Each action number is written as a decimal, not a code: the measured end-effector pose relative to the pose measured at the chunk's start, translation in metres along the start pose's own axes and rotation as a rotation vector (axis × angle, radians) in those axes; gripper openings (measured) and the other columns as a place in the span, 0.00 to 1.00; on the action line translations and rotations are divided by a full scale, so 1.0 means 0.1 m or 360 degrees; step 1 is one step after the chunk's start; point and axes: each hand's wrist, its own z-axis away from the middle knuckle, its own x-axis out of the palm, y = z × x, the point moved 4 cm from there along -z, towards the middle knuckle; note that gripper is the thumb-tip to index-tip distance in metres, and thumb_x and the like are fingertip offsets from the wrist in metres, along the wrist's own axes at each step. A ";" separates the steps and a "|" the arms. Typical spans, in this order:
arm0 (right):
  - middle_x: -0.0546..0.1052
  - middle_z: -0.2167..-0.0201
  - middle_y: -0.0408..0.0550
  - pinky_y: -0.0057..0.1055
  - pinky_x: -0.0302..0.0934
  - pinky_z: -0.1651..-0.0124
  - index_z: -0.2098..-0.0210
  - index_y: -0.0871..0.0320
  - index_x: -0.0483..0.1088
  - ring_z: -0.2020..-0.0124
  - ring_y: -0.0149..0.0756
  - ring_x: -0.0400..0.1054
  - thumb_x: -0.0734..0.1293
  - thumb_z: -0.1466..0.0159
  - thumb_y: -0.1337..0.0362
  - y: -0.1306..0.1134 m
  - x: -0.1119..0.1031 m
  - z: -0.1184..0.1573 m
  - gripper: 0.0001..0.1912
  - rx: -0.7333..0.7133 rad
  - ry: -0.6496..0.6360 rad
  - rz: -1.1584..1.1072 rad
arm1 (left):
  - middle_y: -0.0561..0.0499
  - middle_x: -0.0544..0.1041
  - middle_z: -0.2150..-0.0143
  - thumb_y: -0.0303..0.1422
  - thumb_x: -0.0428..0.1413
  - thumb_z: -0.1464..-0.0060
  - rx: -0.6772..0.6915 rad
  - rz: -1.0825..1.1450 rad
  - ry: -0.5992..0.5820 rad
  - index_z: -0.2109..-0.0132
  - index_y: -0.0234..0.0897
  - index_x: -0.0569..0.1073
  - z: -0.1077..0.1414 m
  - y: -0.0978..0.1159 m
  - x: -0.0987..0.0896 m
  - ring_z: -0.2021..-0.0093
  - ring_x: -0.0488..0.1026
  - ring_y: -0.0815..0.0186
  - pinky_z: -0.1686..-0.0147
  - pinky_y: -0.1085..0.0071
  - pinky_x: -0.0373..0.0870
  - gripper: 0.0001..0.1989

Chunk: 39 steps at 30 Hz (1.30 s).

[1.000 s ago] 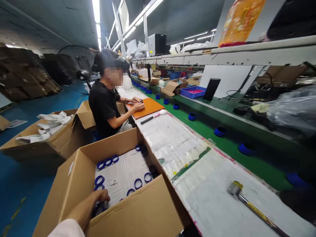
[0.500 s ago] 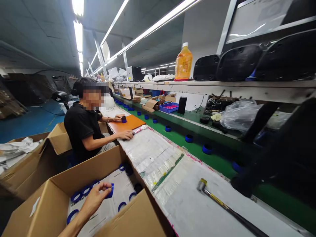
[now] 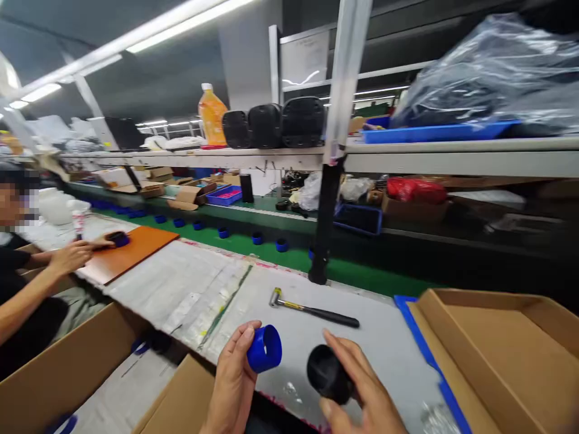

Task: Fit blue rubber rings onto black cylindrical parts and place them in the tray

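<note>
Workbench (image 3: 384,337), lower centre: left hand (image 3: 233,386) grips blue ring (image 3: 265,348), right hand (image 3: 362,392) grips black cup (image 3: 326,374); parts apart, unjoined.

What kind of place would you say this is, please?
Most likely a factory assembly line: a green conveyor belt carries a row of blue rings, a co-worker sits alongside, and a small hammer lies on the workbench.

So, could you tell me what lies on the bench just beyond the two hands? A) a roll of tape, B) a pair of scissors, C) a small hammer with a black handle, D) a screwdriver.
C: a small hammer with a black handle lies flat on the bench, past the left hand holding the blue ring and the right hand holding the black part.
</note>
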 end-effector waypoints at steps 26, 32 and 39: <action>0.77 0.46 0.49 0.33 0.76 0.50 0.42 0.53 0.71 0.49 0.43 0.76 0.66 0.45 0.69 -0.03 -0.16 0.01 0.30 0.0282 0.0156 -0.0670 | 0.42 0.83 0.58 0.47 0.75 0.66 -0.0290 -0.0473 -0.0810 0.63 0.40 0.81 0.31 -0.18 0.52 0.65 0.79 0.58 0.68 0.67 0.77 0.24; 0.79 0.50 0.48 0.33 0.75 0.52 0.47 0.53 0.71 0.50 0.45 0.77 0.67 0.50 0.66 -0.07 -0.08 0.15 0.29 0.0588 0.0222 -0.0874 | 0.51 0.82 0.53 0.45 0.73 0.60 -0.0284 0.0049 -0.0313 0.56 0.48 0.81 0.26 -0.23 0.45 0.44 0.78 0.51 0.55 0.61 0.83 0.22; 0.77 0.48 0.44 0.29 0.75 0.52 0.45 0.49 0.71 0.53 0.39 0.77 0.66 0.47 0.69 0.00 0.16 0.23 0.29 0.0212 0.0358 -0.0273 | 0.44 0.84 0.49 0.45 0.74 0.62 -0.0442 0.0231 -0.0259 0.66 0.43 0.81 0.24 -0.45 0.50 0.40 0.77 0.44 0.40 0.50 0.75 0.18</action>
